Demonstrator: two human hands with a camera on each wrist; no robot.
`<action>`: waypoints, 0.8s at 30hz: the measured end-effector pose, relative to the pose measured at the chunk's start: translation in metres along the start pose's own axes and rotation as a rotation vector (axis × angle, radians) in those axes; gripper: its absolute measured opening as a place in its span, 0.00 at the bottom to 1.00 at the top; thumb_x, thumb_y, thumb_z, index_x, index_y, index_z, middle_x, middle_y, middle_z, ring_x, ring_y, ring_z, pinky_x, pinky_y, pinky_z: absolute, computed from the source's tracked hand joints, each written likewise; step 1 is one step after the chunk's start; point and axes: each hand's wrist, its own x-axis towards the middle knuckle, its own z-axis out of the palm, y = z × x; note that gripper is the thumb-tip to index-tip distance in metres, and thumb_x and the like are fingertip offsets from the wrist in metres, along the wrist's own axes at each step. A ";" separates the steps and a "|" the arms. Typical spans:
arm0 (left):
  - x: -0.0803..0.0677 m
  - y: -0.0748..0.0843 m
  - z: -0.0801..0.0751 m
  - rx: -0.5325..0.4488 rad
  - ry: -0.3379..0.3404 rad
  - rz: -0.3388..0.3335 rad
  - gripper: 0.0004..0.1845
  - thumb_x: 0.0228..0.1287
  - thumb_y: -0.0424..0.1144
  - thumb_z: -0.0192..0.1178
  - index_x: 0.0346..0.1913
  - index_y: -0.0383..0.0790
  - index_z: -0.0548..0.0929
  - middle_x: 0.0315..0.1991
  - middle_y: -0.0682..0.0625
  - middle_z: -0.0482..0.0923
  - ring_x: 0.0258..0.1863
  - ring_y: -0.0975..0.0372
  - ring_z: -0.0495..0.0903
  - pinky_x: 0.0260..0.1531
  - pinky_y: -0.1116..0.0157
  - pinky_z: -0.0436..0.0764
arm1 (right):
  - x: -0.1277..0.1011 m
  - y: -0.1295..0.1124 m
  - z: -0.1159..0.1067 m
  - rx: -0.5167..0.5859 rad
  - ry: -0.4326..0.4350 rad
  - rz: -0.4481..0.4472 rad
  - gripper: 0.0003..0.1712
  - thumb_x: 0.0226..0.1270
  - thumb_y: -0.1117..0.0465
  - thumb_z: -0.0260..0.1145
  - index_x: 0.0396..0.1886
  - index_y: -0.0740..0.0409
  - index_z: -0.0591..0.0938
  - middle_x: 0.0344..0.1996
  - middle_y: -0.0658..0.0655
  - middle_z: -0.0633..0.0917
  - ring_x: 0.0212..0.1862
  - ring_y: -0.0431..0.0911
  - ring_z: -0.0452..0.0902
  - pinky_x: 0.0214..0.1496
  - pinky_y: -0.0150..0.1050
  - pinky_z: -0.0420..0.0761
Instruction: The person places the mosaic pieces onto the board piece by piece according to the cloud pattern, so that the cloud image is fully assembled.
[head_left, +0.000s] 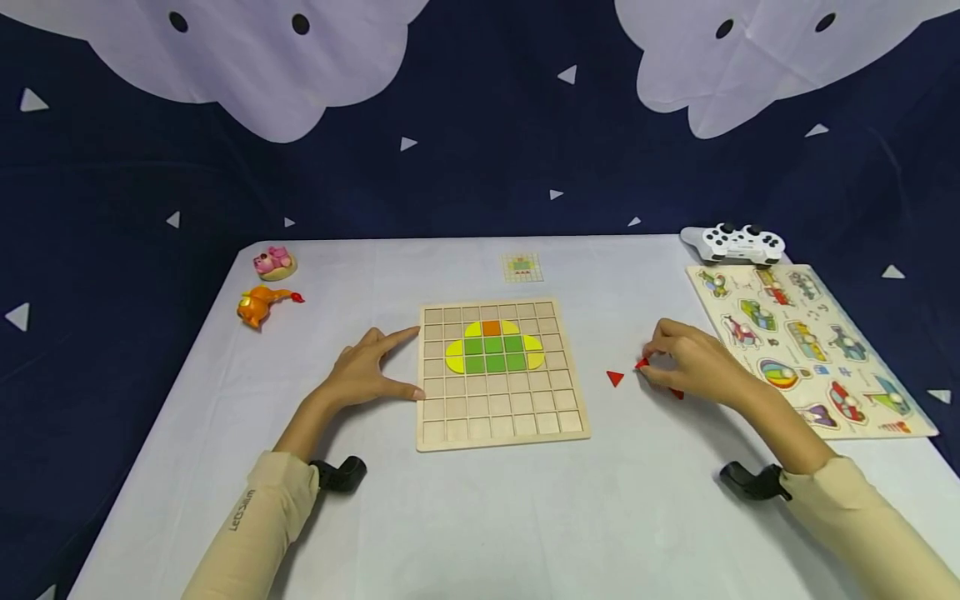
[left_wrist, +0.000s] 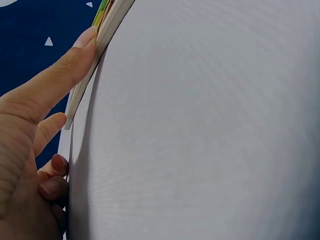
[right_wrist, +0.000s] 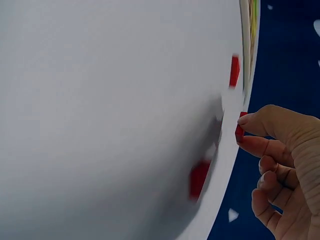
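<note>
A: What sits on the pale surface (head_left: pixel 480 517)?
B: A grid board (head_left: pixel 501 375) mid-way; left hand (head_left: pixel 367 371) braces its edge, fingers straight. The right hand (head_left: pixel 693 362) pinches a red piece (head_left: pixel 641 364), a red triangle (head_left: pixel 615 377) just beside.
A: Behind?
B: Dark blue backdrop (head_left: pixel 480 167), white clouds.

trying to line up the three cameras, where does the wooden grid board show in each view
Head: wooden grid board lies mid-table, the left hand touching its left edge.
Left wrist: only its edge shows, upper left, under the hand's straight finger.
Right wrist: not in it; there the right hand pinches a red piece.
Shared landmark: the white table.
</note>
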 end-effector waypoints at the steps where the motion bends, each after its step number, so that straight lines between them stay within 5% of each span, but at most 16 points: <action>1: 0.000 0.000 0.000 0.001 0.000 0.000 0.57 0.38 0.62 0.78 0.75 0.55 0.65 0.42 0.45 0.69 0.37 0.56 0.66 0.42 0.58 0.62 | 0.004 -0.004 0.002 0.003 -0.003 -0.013 0.07 0.52 0.60 0.77 0.31 0.54 0.88 0.30 0.47 0.76 0.31 0.41 0.72 0.34 0.38 0.73; 24: 0.001 -0.003 0.001 0.003 0.014 0.007 0.57 0.37 0.64 0.78 0.75 0.56 0.65 0.43 0.46 0.70 0.38 0.55 0.68 0.44 0.57 0.64 | 0.079 -0.097 0.039 0.085 -0.053 -0.276 0.07 0.55 0.57 0.76 0.30 0.54 0.87 0.29 0.50 0.74 0.31 0.39 0.66 0.38 0.38 0.72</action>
